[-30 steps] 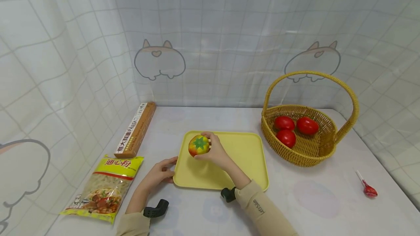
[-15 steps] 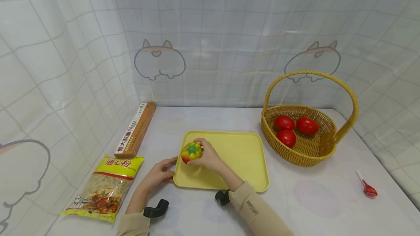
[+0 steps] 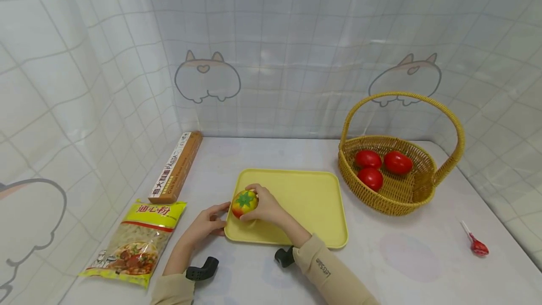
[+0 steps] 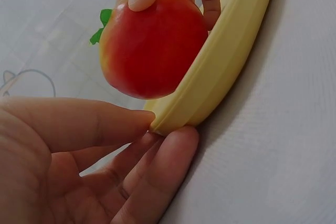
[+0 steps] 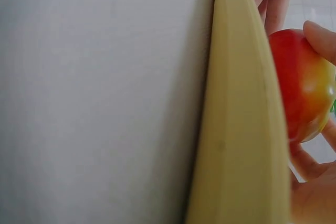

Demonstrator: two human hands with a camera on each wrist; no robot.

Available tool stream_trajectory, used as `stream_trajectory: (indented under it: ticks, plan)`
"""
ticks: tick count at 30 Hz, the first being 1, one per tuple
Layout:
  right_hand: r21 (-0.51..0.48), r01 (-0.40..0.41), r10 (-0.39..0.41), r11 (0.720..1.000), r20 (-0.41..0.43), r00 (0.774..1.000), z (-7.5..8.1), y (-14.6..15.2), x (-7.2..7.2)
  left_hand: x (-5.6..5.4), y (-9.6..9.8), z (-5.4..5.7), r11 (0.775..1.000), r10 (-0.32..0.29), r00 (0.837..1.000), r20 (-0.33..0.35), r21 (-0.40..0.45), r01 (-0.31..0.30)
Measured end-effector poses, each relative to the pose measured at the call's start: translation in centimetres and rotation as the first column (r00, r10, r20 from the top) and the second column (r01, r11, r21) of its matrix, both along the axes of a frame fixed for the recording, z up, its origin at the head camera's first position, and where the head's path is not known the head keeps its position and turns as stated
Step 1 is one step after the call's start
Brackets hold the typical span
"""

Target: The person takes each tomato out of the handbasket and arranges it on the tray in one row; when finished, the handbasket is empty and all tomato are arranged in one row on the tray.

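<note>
My right hand (image 3: 267,208) holds a red-and-yellow tomato (image 3: 244,204) with a green star-shaped top, fingers and thumb around its sides. The tomato is over the left part of a yellow tray (image 3: 305,201); in the left wrist view the tomato (image 4: 155,45) shows just inside the tray's rim (image 4: 226,56). At the tray's left edge, my left hand (image 3: 205,224) pinches the rim between thumb and fingers. The right wrist view shows the tomato (image 5: 299,85) partly behind the tray's side wall (image 5: 236,119). Whether its underside touches the tray is hidden.
A wicker basket (image 3: 389,208) with a tall handle stands at the right, with red tomatoes (image 3: 398,162) inside. A lollipop (image 3: 478,247) lies at the far right. On the left are a pasta box (image 3: 177,168) and a yellow-topped bag of macaroni (image 3: 135,246).
My right hand has carried the tomato leftward and nearer to me, toward the tray's left edge. The left hand has stayed at the tray rim.
</note>
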State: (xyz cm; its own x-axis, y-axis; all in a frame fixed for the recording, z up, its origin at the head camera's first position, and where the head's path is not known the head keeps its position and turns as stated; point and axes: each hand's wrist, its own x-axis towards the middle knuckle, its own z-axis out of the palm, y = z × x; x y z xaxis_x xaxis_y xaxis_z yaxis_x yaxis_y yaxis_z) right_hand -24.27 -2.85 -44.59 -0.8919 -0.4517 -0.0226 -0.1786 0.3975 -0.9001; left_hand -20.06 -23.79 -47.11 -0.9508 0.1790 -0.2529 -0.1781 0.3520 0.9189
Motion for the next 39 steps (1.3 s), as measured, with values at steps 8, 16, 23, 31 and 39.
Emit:
stream_trajectory:
  ticks: [8, 16, 23, 31, 39]
  plan:
    - [0.002, -0.008, 0.008, 1.0, 0.003, 1.0, 0.1, -0.1, 0.1, 0.1, 0.1, 0.1, 1.0, 0.014, 1.0, 0.005, -0.014, -0.014]
    - [0.025, 0.006, -0.005, 1.0, -0.029, 1.0, 0.0, 0.1, 0.2, 0.0, 0.1, 0.1, 1.0, -0.01, 1.0, 0.004, 0.018, 0.01]
    - [0.015, 0.016, -0.016, 1.0, -0.025, 1.0, 0.6, 0.7, 0.4, 0.4, 0.2, 0.8, 0.999, -0.021, 1.0, 0.002, 0.025, 0.021]
    - [-0.056, 0.011, -0.013, 0.998, -0.033, 0.999, 1.9, 2.6, 0.2, 0.4, -0.2, 0.5, 0.999, -0.017, 1.0, 0.001, 0.043, 0.017]
    - [-0.067, 0.064, -0.068, 0.996, -0.061, 0.996, 3.2, 6.6, -0.2, 0.3, -0.1, 0.3, 0.998, -0.031, 0.999, -0.009, 0.049, 0.031]
